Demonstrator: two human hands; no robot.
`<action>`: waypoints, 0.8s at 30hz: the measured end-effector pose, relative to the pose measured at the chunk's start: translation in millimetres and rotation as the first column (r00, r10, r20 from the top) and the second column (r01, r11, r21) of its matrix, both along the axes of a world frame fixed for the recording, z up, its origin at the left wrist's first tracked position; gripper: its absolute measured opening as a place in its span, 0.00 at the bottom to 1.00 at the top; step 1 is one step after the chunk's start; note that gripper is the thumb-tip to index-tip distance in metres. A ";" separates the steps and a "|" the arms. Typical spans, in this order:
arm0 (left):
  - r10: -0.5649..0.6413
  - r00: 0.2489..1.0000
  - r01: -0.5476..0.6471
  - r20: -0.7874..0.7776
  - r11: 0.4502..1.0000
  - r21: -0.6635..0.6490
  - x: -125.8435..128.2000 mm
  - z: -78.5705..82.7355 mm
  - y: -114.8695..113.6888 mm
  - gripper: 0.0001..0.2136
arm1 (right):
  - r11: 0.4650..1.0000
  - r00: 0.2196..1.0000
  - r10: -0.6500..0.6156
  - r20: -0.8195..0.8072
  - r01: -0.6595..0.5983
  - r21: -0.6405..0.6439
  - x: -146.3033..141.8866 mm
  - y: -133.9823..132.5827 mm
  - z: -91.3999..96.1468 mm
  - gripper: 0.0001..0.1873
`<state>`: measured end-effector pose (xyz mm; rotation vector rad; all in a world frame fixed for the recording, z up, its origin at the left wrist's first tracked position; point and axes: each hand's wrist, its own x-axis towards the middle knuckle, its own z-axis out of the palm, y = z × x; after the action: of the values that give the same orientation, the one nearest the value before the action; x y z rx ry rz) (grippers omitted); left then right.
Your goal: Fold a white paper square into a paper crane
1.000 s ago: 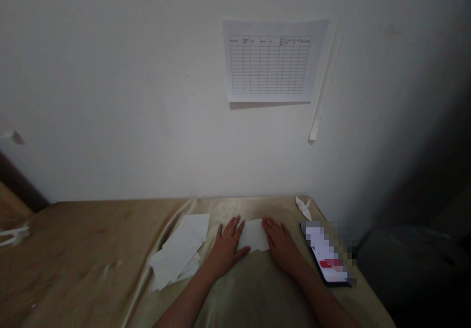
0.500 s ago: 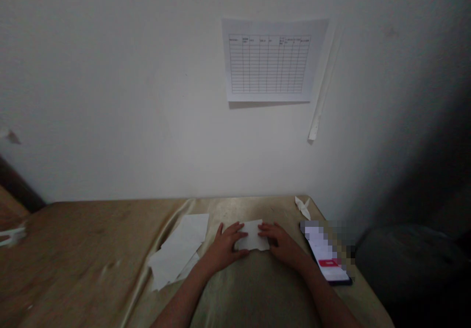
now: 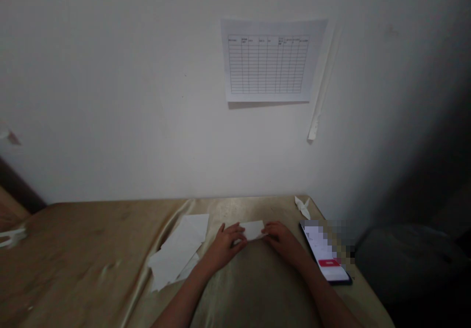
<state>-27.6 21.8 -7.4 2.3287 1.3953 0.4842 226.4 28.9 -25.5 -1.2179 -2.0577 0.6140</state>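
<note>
A small white sheet of paper (image 3: 253, 230) lies between my hands, its near edge folded up so that it looks like a shallow strip. My left hand (image 3: 227, 242) pinches its left end, thumb below and fingers on top. At the right end my right hand (image 3: 278, 236) grips the paper between thumb and fingers. Left of my left hand rests a loose pile of white paper sheets (image 3: 180, 247), overlapping at odd angles. A folded white paper piece (image 3: 302, 207) with pointed ends lies at the table's back right corner.
A phone (image 3: 326, 254) with a lit screen lies right of my right hand. The table (image 3: 84, 269) has a shiny gold-brown cover and meets a wall with a printed chart (image 3: 270, 63). A white object (image 3: 13, 237) sits at the far left edge.
The paper's near edge has been turned up away from me, so the sheet looks shorter from front to back. My thumbs have moved up with it.
</note>
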 end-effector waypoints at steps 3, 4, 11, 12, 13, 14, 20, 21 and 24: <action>0.007 0.999 -0.008 0.037 1.000 0.029 1.0 -0.9 -1.0 0.10 | 0.997 0.997 -0.074 0.037 0.074 -0.005 -1.4 -0.7 1.9 0.11; 0.012 0.999 -0.014 0.051 0.999 0.041 1.3 -2.4 -0.6 0.10 | 0.995 0.994 -0.095 0.048 0.095 -0.001 -1.8 -0.7 2.0 0.11; 0.019 0.976 -0.048 0.217 0.991 0.128 2.5 -18.4 6.1 0.26 | 0.974 0.965 -0.228 0.128 0.225 0.039 -9.9 0.9 -2.8 0.10; 0.015 0.969 -0.050 0.246 0.989 0.137 2.6 -19.7 6.7 0.28 | 0.969 0.960 -0.246 0.135 0.242 0.048 -11.6 0.8 -3.5 0.10; 0.005 0.963 -0.047 0.269 0.988 0.149 2.6 -20.6 7.2 0.28 | 0.963 0.954 -0.268 0.137 0.262 0.061 -13.1 0.5 -4.1 0.12; -0.008 0.959 -0.040 0.282 0.986 0.164 2.6 -21.1 7.5 0.27 | 0.957 0.948 -0.288 0.138 0.280 0.076 -14.5 0.1 -4.7 0.15; -0.043 0.979 0.005 0.200 0.982 0.189 1.4 -24.4 9.4 0.10 | 0.937 0.926 -0.341 0.160 0.321 0.137 -18.4 -1.2 -8.2 0.16; -0.048 0.982 0.011 0.181 0.980 0.196 1.1 -25.6 9.9 0.09 | 0.939 0.928 -0.333 0.170 0.310 0.146 -18.7 -1.4 -8.4 0.13; -0.041 0.994 0.013 0.106 0.967 0.253 -0.1 -28.1 11.0 0.09 | 0.945 0.927 -0.311 0.210 0.279 0.170 -19.5 -3.3 -7.1 0.09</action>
<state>-27.7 32.8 -35.4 2.4704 1.3146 0.8121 206.9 25.6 -32.6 -1.5397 -2.0070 0.1887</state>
